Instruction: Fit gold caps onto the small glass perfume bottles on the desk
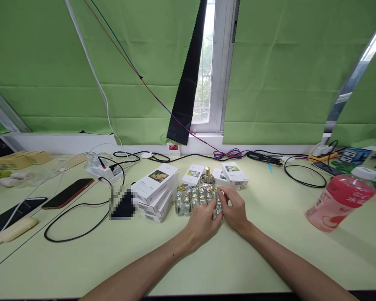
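A row of several small clear glass bottles (186, 203) with metallic tops stands upright at the middle of the table. At the row's right end, my left hand (201, 223) is closed, its thumb and forefinger at the last small glass bottle (218, 204). From the other side, my right hand (236, 209) pinches that bottle near its top. My fingers hide part of it. Just behind the row rises a larger round glass bottle (207, 179) with a gold top. White boxes with plant pictures (155, 179) are stacked left of the row.
More white boxes (234, 173) lie behind my right hand. A pink drink bottle (340, 200) stands tilted-looking at the right. Phones (68, 193), a power strip (103, 169) and looped black cable (77, 240) occupy the left. Cables (263, 158) run along the back wall.
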A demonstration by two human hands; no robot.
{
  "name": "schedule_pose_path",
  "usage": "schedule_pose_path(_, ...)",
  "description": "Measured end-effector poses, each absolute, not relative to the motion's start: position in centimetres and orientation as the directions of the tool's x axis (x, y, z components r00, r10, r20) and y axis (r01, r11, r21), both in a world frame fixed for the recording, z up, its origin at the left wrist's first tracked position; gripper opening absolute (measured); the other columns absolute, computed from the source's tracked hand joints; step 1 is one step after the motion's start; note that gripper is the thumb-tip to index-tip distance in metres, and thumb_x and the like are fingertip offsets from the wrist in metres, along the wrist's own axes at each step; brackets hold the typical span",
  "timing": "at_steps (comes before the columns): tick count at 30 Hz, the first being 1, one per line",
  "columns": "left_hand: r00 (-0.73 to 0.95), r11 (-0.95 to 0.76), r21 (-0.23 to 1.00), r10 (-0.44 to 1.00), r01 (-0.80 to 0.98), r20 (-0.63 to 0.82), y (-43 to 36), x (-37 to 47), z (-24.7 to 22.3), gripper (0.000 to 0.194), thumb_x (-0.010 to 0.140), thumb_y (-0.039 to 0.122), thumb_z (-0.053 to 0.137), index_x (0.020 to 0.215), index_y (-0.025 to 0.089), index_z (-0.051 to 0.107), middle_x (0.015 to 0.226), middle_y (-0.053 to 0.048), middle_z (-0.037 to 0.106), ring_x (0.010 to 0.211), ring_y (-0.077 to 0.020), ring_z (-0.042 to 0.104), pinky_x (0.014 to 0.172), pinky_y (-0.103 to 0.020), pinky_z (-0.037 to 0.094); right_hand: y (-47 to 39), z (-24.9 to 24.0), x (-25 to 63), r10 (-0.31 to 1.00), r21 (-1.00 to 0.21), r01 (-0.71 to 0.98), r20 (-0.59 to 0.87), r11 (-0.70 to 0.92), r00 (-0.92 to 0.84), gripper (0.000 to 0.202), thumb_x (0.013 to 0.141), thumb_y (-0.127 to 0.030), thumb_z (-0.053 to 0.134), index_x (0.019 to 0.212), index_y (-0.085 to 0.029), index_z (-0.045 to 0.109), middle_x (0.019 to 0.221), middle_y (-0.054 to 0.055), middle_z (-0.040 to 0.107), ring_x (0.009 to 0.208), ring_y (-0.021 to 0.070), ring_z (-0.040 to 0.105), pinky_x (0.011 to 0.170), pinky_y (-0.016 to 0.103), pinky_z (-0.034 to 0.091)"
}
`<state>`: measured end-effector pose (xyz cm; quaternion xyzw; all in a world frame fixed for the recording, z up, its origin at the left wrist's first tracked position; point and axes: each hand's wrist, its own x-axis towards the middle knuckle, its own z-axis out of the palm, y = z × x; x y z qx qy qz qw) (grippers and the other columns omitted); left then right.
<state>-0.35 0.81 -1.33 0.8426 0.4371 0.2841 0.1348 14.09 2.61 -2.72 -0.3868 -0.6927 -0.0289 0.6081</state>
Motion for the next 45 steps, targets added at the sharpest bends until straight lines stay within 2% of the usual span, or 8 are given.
schedule_pose_path(7, 0.459, -0.583, 0.49, 0.812, 0.648, 0.36, 0.65, -0.41, -1.22, 0.008, 0.087, 0.025, 0.046, 0.081, 0.021, 0.048, 0.053, 0.006, 0.043, 0.046, -0.0121, 0.037, 0.051, -0.026, 0.02, 2.38, -2.66, 14.05, 0.509, -0.437, 0.575, 0.86, 0.691, 0.043, 0.018, 0.096, -0.015, 0.051, 0.106, -0.021, 0.064, 0.095, 0.006, 0.068, 0.081, 0.0172, 0.063, 0.067, 0.03, 0.053)
schedule_pose_path(14, 0.459, -0.583, 0.49, 0.813, 0.648, 0.36, 0.61, -0.49, -1.29, 0.007, 0.088, 0.026, 0.047, 0.085, 0.021, 0.052, 0.054, 0.005, 0.048, 0.047, -0.0127, 0.04, 0.051, -0.025, 0.021, 2.34, -2.64, 13.9, 0.497, -0.447, 0.587, 0.863, 0.675, 0.085, 0.015, 0.095, -0.015, 0.05, 0.103, -0.02, 0.062, 0.093, 0.005, 0.066, 0.072, 0.0145, 0.06, 0.059, 0.027, 0.051)
schedule_pose_path(22, 0.454, -0.567, 0.496, 0.824, 0.658, 0.34, 0.62, -0.45, -0.97, 0.007, 0.087, 0.025, 0.048, 0.083, 0.02, 0.052, 0.055, 0.005, 0.049, 0.048, -0.0123, 0.04, 0.05, -0.025, 0.023, 2.28, -2.44, 13.91, 0.51, -0.453, 0.579, 0.857, 0.677, 0.075, 0.014, 0.094, -0.014, 0.052, 0.099, -0.02, 0.063, 0.089, 0.004, 0.066, 0.065, 0.0126, 0.056, 0.056, 0.026, 0.049)
schedule_pose_path(31, 0.451, -0.571, 0.45, 0.82, 0.686, 0.353, 0.72, -0.34, -1.29, 0.014, 0.086, 0.023, 0.048, 0.073, 0.02, 0.05, 0.054, 0.004, 0.047, 0.047, -0.0119, 0.04, 0.051, -0.026, 0.022, 2.38, -2.71, 13.85, 0.505, -0.465, 0.558, 0.858, 0.687, 0.093, 0.01, 0.094, -0.017, 0.053, 0.098, -0.02, 0.061, 0.092, 0.006, 0.067, 0.067, 0.0142, 0.059, 0.055, 0.028, 0.05)
schedule_pose_path(45, 0.461, -0.583, 0.434, 0.811, 0.687, 0.36, 0.73, -0.41, -1.25, 0.013, 0.088, 0.024, 0.047, 0.078, 0.02, 0.054, 0.054, 0.004, 0.048, 0.048, -0.0122, 0.04, 0.052, -0.025, 0.025, 2.33, -2.6, 13.77, 0.535, -0.488, 0.537, 0.841, 0.688, 0.079, 0.008, 0.094, -0.016, 0.052, 0.091, -0.02, 0.058, 0.093, 0.006, 0.063, 0.072, 0.0143, 0.059, 0.056, 0.027, 0.05)
